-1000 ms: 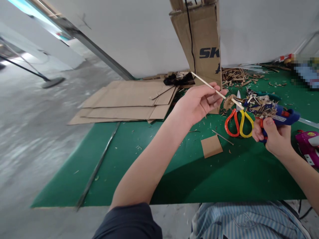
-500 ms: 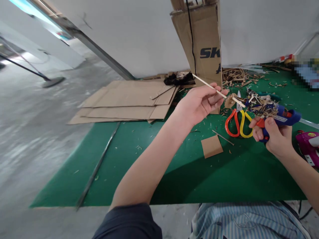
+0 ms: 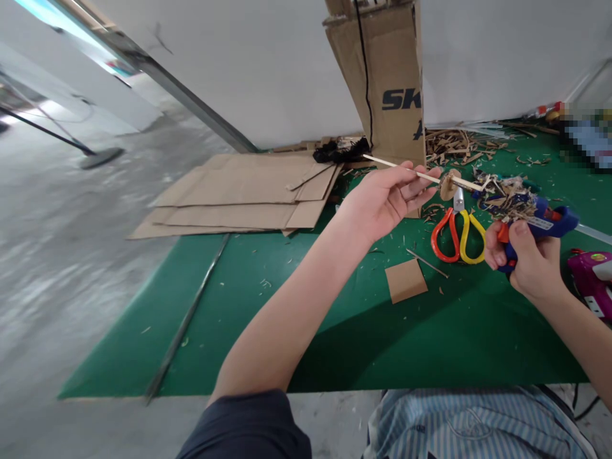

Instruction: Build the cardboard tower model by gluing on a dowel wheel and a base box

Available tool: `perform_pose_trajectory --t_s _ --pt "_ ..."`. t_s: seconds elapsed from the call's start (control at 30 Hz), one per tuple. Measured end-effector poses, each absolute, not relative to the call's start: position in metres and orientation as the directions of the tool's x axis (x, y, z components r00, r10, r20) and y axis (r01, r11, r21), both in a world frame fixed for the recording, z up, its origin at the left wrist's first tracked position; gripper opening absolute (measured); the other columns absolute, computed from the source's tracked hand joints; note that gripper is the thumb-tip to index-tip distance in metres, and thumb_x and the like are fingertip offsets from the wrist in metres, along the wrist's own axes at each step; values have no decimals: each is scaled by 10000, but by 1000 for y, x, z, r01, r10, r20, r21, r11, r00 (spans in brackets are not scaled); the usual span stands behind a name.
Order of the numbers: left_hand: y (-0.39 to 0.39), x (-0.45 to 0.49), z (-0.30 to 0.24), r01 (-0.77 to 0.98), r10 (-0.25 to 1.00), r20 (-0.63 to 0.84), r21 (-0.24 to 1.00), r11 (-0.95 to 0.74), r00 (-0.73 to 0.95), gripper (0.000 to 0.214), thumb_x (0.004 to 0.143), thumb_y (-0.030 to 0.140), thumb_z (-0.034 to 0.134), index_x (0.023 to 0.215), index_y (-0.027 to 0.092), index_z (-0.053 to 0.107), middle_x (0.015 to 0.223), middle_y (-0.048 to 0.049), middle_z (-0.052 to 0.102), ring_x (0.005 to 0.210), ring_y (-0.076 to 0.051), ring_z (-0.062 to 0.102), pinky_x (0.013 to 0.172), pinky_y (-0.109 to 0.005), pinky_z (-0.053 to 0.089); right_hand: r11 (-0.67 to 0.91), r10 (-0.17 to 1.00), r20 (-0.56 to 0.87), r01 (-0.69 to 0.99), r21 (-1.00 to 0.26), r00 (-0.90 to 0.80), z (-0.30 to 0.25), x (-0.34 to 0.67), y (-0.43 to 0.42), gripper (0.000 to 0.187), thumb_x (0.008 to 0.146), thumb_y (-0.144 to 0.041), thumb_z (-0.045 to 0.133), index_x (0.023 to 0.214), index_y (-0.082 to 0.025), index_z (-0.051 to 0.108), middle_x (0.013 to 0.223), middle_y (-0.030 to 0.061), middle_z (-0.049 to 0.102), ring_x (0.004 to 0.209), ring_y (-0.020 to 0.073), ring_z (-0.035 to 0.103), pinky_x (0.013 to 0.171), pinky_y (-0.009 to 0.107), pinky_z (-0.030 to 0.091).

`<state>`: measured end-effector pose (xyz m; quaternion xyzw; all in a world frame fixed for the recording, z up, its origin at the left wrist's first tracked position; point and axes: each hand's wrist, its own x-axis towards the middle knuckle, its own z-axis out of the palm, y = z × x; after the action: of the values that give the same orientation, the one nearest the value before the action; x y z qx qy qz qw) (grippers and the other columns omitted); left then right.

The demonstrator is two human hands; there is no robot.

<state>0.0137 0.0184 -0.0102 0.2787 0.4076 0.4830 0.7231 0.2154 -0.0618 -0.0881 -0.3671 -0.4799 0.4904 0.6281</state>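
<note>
My left hand [image 3: 382,201] pinches a thin wooden stick [image 3: 396,166] between thumb and fingers. A small round cardboard disc [image 3: 448,185] sits on the stick beyond my fingertips. My right hand [image 3: 530,258] grips a blue hot glue gun [image 3: 549,223] with a red trigger, a little to the right of the stick's tip. Cardboard scraps [image 3: 507,201] lie just behind the gun and partly hide it. Below the disc rest orange-and-yellow-handled scissors [image 3: 456,239].
A green cutting mat [image 3: 382,331] carries a small cardboard square [image 3: 406,280] and a metal rod [image 3: 184,319]. Flattened cardboard sheets [image 3: 239,197] lie to the left, an upright printed cardboard piece [image 3: 387,76] stands behind, and a magenta tool [image 3: 593,277] sits far right.
The stick has swung from a steep slant to nearly level, with its disc end rising and moving right toward the glue gun. The glue gun stays in my right hand, nearly still.
</note>
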Motion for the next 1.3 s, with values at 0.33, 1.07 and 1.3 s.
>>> perform_pose_trajectory --t_s 0.33,1.07,1.3 --pt "19 14 -10 -469 921 -328 793 389 209 162 838 14 540 892 137 631 850 -60 768 757 -126 761 905 -293 613 252 968 249 -237 -938 46 -87 216 -62 355 915 -490 658 693 -220 592 583 -23 524 433 98 439 405 282 408" --pt "18 16 -10 -465 914 -347 787 406 210 156 829 15 544 842 148 626 741 -27 714 550 -63 647 744 -205 603 287 957 290 -267 -920 28 -85 215 -62 389 922 -465 662 647 -218 540 578 -31 512 430 85 431 402 263 399" --pt "19 15 -11 -457 911 -338 789 410 234 159 810 13 543 801 151 622 719 -18 700 500 -48 582 741 -210 602 271 961 276 -263 -926 19 -82 214 -63 423 913 -490 666 627 -223 503 540 -40 470 423 86 421 395 261 398"
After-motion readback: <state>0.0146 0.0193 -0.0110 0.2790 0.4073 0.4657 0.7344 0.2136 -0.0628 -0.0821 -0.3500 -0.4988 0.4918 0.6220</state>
